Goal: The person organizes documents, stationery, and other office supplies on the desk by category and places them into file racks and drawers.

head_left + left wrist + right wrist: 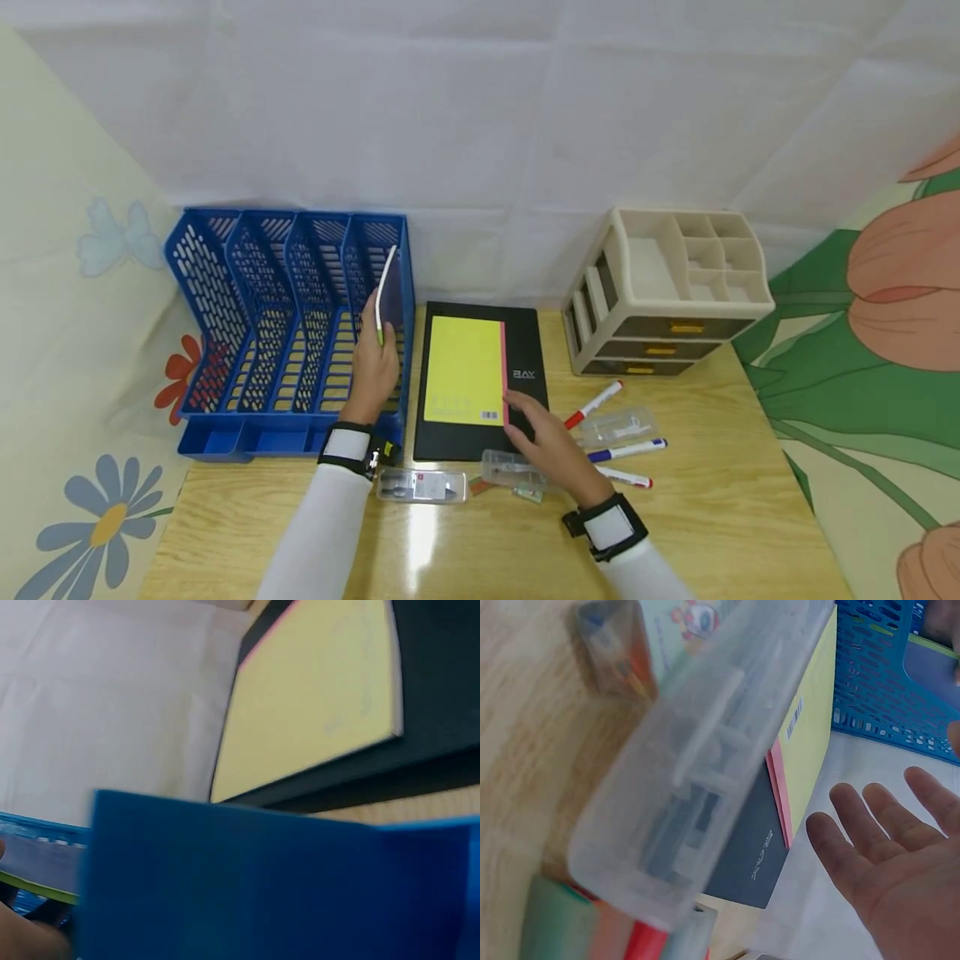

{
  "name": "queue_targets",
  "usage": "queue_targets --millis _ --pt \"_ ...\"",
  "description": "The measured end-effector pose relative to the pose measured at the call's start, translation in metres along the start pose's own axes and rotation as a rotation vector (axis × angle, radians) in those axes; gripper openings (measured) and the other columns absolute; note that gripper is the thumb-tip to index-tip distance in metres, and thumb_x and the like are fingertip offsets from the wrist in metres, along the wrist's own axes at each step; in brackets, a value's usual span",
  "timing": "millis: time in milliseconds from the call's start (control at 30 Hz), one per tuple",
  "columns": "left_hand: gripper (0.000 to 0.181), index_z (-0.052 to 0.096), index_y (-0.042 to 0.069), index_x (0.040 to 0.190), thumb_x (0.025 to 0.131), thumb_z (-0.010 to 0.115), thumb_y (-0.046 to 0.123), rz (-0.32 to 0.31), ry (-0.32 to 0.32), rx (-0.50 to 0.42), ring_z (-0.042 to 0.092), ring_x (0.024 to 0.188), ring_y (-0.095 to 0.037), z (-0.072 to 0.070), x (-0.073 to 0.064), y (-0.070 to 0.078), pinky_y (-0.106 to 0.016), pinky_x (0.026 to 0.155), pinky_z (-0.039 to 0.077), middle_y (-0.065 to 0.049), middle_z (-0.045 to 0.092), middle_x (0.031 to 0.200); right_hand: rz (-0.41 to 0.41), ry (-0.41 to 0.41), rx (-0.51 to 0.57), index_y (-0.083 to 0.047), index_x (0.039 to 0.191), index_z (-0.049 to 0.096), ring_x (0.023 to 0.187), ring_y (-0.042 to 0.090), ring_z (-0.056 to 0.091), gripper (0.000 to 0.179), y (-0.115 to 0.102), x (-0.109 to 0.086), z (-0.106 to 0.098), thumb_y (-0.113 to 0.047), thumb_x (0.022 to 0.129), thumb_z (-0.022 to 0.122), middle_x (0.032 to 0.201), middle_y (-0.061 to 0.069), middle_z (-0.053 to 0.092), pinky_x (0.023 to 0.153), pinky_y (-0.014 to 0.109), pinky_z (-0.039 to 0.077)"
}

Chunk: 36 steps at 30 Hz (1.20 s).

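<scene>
My left hand [373,367] grips a thin notebook [389,300] with a purple-grey cover and a green edge. It stands upright in the rightmost compartment of the blue file rack [410,333], and the rack's side wall hides part of it. In the right wrist view my right hand [900,859] has its fingers spread, with nothing in them. From the head, its fingertips overlap the pink spine of a yellow notebook [465,367]. That notebook lies flat on a black folder [528,342] to the right of the rack.
Clear plastic cases [423,485] lie along the front, one near the right wrist. Red and blue markers [630,450] and another clear case [618,427] are spread on the right of the wooden table [465,554]. A beige drawer organizer [637,304] stands at the back right.
</scene>
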<state>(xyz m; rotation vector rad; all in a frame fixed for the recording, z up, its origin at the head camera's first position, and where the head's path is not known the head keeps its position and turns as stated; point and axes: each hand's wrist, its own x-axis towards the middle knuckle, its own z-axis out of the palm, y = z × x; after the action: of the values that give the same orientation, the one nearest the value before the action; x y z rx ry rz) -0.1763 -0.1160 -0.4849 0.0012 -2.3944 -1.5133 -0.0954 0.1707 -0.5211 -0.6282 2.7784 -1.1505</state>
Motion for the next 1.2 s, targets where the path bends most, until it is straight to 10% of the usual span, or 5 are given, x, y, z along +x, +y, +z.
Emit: queue_targets --millis 867,1033,1200 --pt "0.079 0.003 0.019 0.157 0.098 0.055 0.021 -0.011 -0.037 -0.007 0.023 0.144 -0.024 0.01 -0.001 -0.009 -0.054 0.116 0.024 -0.006 0.022 0.162 0.242 0.038 0.148 -0.006 0.144 0.043 0.125 0.034 0.051 0.05 0.017 0.009 -0.011 -0.022 0.098 0.055 0.141 0.019 0.051 0.097 0.056 0.048" --pt "0.083 0.006 0.018 0.157 0.094 0.06 0.015 0.088 0.036 0.039 0.019 0.146 -0.024 0.005 -0.014 -0.001 -0.055 0.117 0.023 -0.009 0.02 0.163 0.295 0.027 0.269 -0.002 0.145 0.04 0.125 0.035 0.05 0.05 0.02 0.022 -0.013 -0.021 0.1 0.053 0.145 0.022 0.047 0.101 0.054 0.046" --pt "0.081 0.018 0.006 0.154 0.089 0.064 0.006 0.322 0.169 0.183 0.026 0.143 -0.03 -0.002 -0.033 0.014 -0.056 0.113 0.029 -0.018 0.028 0.158 0.353 0.025 0.438 0.001 0.148 0.035 0.132 0.037 0.044 0.052 0.024 0.034 -0.011 -0.02 0.102 0.048 0.148 0.024 0.043 0.107 0.054 0.04"
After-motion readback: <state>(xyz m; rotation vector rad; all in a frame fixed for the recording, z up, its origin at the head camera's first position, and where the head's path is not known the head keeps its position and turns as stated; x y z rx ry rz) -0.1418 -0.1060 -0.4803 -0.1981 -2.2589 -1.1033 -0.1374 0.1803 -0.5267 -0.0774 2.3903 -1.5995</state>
